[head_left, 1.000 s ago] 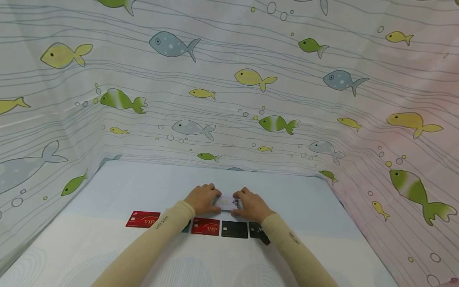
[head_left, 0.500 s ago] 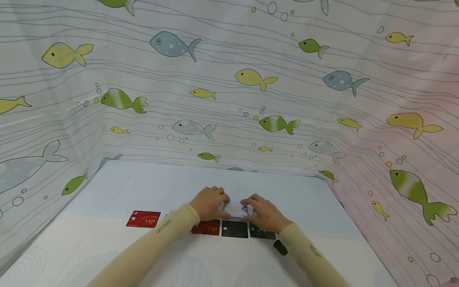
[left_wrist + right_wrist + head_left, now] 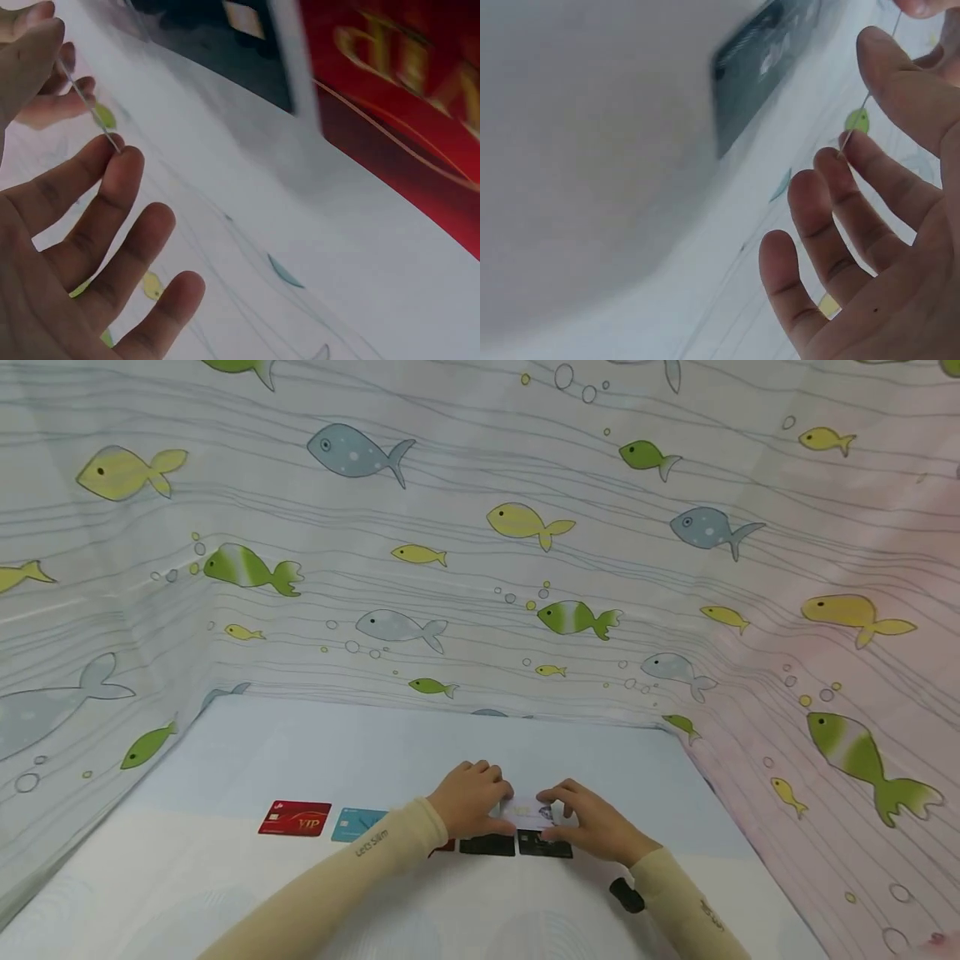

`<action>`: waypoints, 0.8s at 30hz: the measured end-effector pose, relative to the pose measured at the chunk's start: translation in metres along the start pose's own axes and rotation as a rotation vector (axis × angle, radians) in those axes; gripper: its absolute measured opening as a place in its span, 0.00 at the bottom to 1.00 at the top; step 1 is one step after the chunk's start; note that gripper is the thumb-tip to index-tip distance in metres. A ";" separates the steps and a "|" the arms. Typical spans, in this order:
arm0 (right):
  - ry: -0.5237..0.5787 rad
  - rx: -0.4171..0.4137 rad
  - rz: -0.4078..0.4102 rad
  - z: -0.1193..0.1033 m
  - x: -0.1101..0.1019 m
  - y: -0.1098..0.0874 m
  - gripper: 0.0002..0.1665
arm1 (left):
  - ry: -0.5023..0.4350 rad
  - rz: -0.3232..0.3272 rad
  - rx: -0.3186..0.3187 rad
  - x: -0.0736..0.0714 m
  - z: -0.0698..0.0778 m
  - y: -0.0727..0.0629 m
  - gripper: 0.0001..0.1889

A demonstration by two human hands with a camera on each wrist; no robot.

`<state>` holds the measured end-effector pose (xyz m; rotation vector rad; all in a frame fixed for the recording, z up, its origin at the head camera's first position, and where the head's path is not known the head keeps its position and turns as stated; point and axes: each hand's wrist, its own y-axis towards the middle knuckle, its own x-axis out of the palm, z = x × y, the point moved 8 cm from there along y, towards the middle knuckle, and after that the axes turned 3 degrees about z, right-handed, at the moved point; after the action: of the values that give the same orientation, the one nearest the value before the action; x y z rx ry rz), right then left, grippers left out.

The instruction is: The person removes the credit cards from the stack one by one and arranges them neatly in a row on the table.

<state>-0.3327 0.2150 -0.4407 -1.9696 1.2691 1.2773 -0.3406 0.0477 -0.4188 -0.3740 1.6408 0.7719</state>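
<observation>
A pale, whitish card [image 3: 527,812] with a dark figure on its right part is held between both hands, above the table. My left hand [image 3: 472,797] pinches its left end between thumb and fingertips; my right hand [image 3: 596,822] pinches the right end likewise. Both wrist views show the card edge-on as a thin line [image 3: 91,109], with the lower fingers of each hand spread away from it. Just below the hands in the head view lie two black cards, the left one [image 3: 486,845] and the right one [image 3: 545,843], partly covered by fingers and the pale card.
Farther left in the same row are a red VIP card [image 3: 295,818], a blue card [image 3: 358,825] and another red card [image 3: 444,848], mostly behind the left sleeve. A small black object [image 3: 627,895] sits against the right sleeve. Fish-patterned cloth [image 3: 480,568] surrounds the white table [image 3: 315,735].
Both hands have moved right and slightly nearer the wearer, carrying the pale card. The left sleeve now bares more of the blue card and covers much of the middle red one.
</observation>
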 end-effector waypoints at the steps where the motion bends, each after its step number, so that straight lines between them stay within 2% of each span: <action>1: 0.006 0.003 0.005 0.002 -0.001 -0.004 0.31 | 0.004 0.000 0.002 0.000 0.003 0.002 0.29; 9: 0.013 0.008 0.048 0.019 -0.012 -0.034 0.31 | -0.014 -0.006 0.000 -0.002 0.032 0.016 0.29; 14: 0.029 0.005 0.074 0.028 -0.022 -0.049 0.32 | -0.038 0.038 -0.005 -0.002 0.049 0.026 0.28; 18: 0.015 0.009 0.092 0.037 -0.029 -0.059 0.32 | -0.077 0.071 -0.009 0.004 0.059 0.035 0.28; 24: -0.002 -0.033 0.107 0.046 -0.039 -0.070 0.33 | -0.128 0.066 -0.016 0.017 0.069 0.047 0.28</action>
<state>-0.2968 0.3002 -0.4342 -1.9459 1.3771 1.3582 -0.3227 0.1310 -0.4260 -0.2766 1.5336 0.8421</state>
